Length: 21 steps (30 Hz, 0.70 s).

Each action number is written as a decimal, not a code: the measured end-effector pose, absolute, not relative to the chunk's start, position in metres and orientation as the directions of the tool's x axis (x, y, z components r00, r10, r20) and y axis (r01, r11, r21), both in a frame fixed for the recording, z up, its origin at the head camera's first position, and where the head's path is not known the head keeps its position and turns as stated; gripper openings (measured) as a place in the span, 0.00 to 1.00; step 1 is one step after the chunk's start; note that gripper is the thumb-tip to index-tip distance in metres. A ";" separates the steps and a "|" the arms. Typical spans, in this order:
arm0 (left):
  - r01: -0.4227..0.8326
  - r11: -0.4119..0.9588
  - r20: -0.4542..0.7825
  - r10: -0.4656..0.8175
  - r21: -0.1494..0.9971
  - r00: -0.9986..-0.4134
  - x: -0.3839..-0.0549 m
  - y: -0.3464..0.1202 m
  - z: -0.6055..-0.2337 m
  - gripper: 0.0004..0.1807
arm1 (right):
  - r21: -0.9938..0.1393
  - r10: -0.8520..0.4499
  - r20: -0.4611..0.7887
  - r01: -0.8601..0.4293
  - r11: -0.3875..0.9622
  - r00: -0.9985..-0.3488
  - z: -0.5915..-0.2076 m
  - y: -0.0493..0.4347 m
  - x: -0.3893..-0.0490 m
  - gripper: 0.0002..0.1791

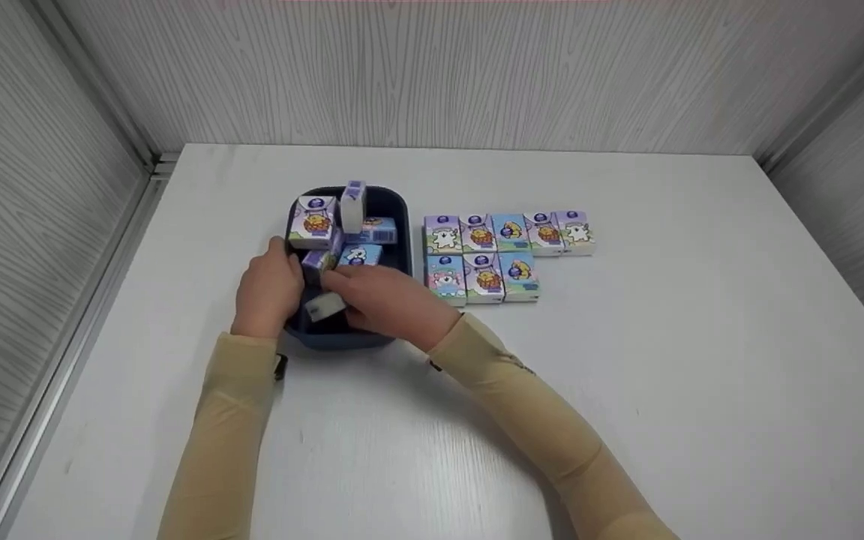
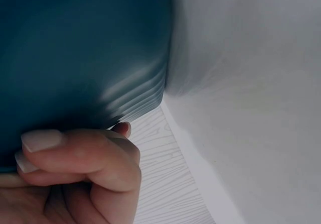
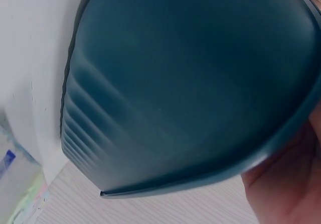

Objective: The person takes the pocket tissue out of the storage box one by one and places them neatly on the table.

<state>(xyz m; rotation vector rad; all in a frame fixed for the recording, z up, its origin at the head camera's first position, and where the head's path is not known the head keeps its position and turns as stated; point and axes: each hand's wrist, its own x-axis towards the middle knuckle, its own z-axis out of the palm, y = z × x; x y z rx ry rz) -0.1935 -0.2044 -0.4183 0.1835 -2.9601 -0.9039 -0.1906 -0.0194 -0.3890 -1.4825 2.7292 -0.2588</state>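
Note:
A dark blue plastic basket (image 1: 342,341) stands left of centre on the table, with several small cartoon-printed tissue packs (image 1: 313,223) lying jumbled inside. My left hand (image 1: 267,289) grips its left side at the rim; in the left wrist view curled fingers (image 2: 85,156) lie against the outer wall. My right hand (image 1: 394,300) reaches over the right rim into the basket. Between its thumb and fingers it pinches a tissue pack (image 1: 325,306), tilted with a pale side up near the front end. The right wrist view shows the basket wall (image 3: 175,98) and part of that hand; the pinched pack is hidden there.
Right of the basket, several tissue packs (image 1: 483,277) lie face up in two neat rows, edge to edge, the back row (image 1: 511,232) longer. Wood-grain panels (image 1: 447,75) enclose the white table (image 1: 664,337) at the back and sides.

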 end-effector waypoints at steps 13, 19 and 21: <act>-0.116 0.802 -0.024 -0.125 0.586 -0.992 -0.196 -0.203 -0.420 0.18 | -0.311 -0.815 0.166 -0.813 0.492 -0.556 -0.378 -0.006 -0.189 0.16; -0.101 0.807 -0.013 -0.116 0.582 -0.993 -0.195 -0.203 -0.419 0.18 | -0.342 -0.804 0.183 -0.803 0.487 -0.566 -0.376 -0.001 -0.187 0.20; -0.095 0.814 -0.002 -0.114 0.573 -0.993 -0.195 -0.204 -0.417 0.17 | -0.352 -0.804 0.189 -0.804 0.480 -0.563 -0.373 0.002 -0.187 0.23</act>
